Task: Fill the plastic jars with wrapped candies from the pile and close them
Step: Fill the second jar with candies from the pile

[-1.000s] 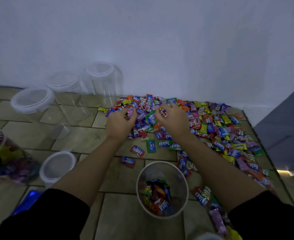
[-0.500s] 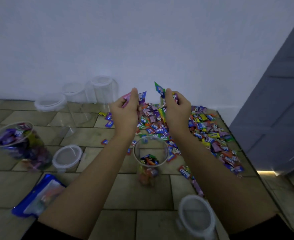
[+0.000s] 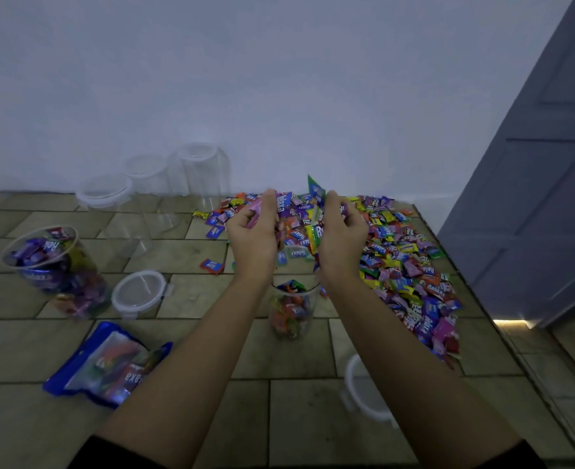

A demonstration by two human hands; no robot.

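Observation:
A clear plastic jar (image 3: 293,311), partly filled with wrapped candies, stands open on the tiled floor between my forearms. Above its mouth my left hand (image 3: 254,238) grips a bunch of wrapped candies, a purple one sticking up. My right hand (image 3: 342,240) beside it holds more candies, a green wrapper poking out on top, and some are dropping between the hands. The candy pile (image 3: 401,262) spreads behind and to the right of the jar. A full jar (image 3: 56,272) without a lid stands at the left.
Three empty lidded jars (image 3: 151,198) stand by the wall at the back left. One lid (image 3: 139,292) lies near the full jar and another lid (image 3: 364,390) under my right forearm. A blue candy bag (image 3: 107,365) lies front left. A grey door (image 3: 529,211) is at the right.
Both hands scooped candies from the pile, lifted them and brought them back over the open jar. In the last half second they barely moved and candies began falling.

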